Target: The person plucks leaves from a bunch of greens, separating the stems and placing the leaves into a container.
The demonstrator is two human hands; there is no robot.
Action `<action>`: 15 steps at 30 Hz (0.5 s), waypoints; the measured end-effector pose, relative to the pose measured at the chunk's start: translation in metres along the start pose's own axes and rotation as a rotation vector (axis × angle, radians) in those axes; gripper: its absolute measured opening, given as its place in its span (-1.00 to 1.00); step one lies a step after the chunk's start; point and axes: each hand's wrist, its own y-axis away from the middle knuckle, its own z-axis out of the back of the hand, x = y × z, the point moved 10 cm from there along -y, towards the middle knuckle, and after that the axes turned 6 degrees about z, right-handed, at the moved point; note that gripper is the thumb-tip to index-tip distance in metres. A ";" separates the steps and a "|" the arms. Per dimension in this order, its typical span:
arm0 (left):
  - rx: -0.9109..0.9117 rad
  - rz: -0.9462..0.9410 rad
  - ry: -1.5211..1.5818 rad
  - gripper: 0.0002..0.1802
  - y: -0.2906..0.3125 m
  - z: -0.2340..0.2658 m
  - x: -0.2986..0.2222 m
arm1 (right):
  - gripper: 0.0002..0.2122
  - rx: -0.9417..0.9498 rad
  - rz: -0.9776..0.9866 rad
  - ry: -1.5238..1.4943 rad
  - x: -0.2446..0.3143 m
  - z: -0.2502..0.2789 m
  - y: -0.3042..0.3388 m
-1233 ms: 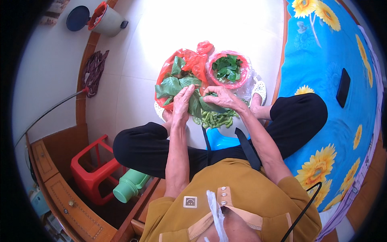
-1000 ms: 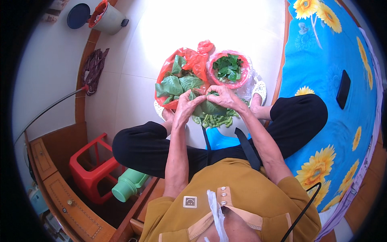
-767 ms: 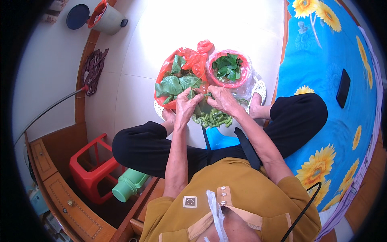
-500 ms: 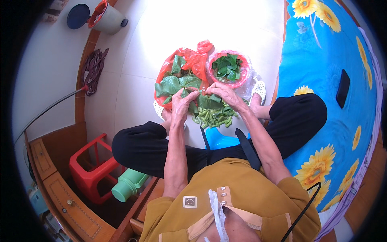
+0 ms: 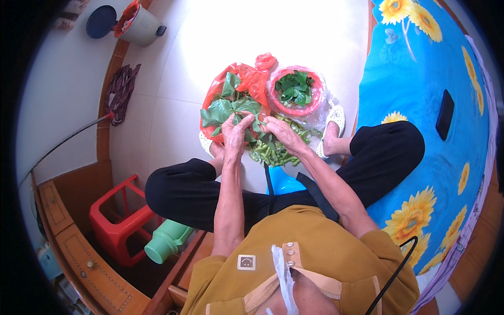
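Note:
My left hand (image 5: 234, 132) is closed in a pinch on a leafy green stem with broad leaves (image 5: 219, 112), over the near side of a red plastic bag (image 5: 254, 80). Just to its right, my right hand (image 5: 282, 131) has its fingers pressed together at the same greens; the exact piece between them is too small to make out. More large leaves fill the bag. Beyond my right hand stands a round red-rimmed container (image 5: 317, 98) lined with clear plastic, holding torn dark green leaves (image 5: 297, 89). Under my hands lies a pile of cut green stems (image 5: 273, 152) on the floor.
My feet in pale shoes (image 5: 336, 118) flank the greens. A blue sunflower-patterned cover (image 5: 420, 94) with a black phone-like object (image 5: 445, 114) lies right. Left are a red stool (image 5: 113, 226), a green flask (image 5: 167, 241), a mop (image 5: 122, 94) and a lidded bin (image 5: 140, 26).
My right hand has moved slightly left and down, closer to my left hand. The leaf hanging below it no longer spreads out over the stem pile.

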 end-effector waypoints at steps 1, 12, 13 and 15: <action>0.017 -0.017 -0.009 -0.90 0.000 -0.002 -0.003 | -0.87 0.008 -0.003 -0.036 0.001 0.000 0.002; -0.012 0.008 0.043 -0.89 0.004 -0.007 0.002 | -0.77 -0.075 0.151 0.096 0.013 0.003 -0.008; -0.057 -0.011 0.029 -0.89 0.002 -0.001 0.003 | -0.77 -0.099 0.243 0.128 0.022 0.003 -0.007; -0.149 -0.048 0.004 -0.89 -0.006 0.014 0.011 | -0.76 -0.040 0.083 -0.013 0.009 -0.004 -0.002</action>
